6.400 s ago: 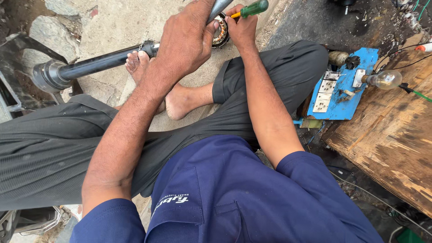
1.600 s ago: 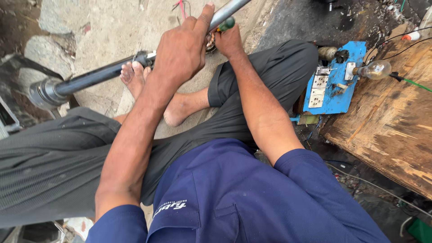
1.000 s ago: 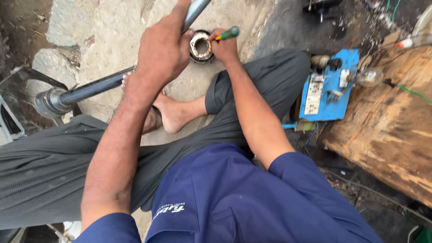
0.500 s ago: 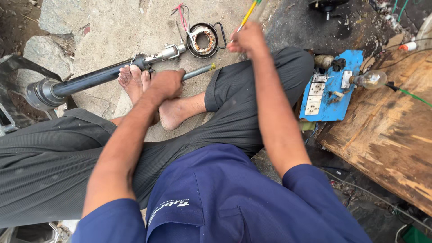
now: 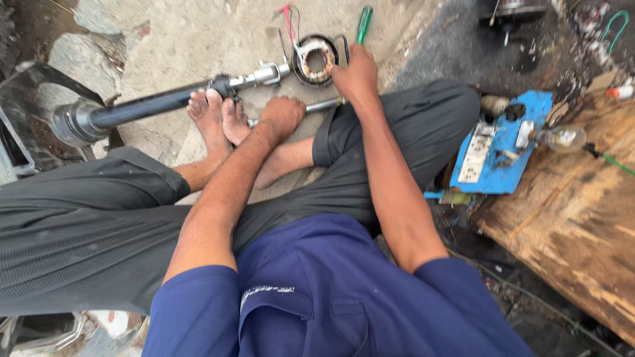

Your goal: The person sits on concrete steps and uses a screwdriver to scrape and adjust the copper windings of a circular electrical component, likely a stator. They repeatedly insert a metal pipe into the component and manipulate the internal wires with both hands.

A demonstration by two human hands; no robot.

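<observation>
My left hand (image 5: pixel 281 118) is closed in a fist around a thin silver rod (image 5: pixel 324 104) that lies across my crossed legs. My right hand (image 5: pixel 357 73) grips a screwdriver with a green handle (image 5: pixel 364 18) that points away from me. That hand rests right next to a round wound stator coil (image 5: pixel 316 59) with red and black wires, which lies on the concrete. A long black tube (image 5: pixel 152 102) with a metal fitting at its end lies on the ground, and my bare feet (image 5: pixel 215 119) touch it.
A blue board (image 5: pixel 499 142) with sockets and switches lies to the right, with a light bulb (image 5: pixel 559 137) at its edge. A rough wooden plank (image 5: pixel 575 211) fills the right side. A dark round motor part (image 5: pixel 512 12) sits at the top. Stones (image 5: pixel 99 13) lie at the far left.
My left hand has let go of the raised black tube and come down onto the thin rod. The tube now lies on the ground. My right hand sits beside the coil.
</observation>
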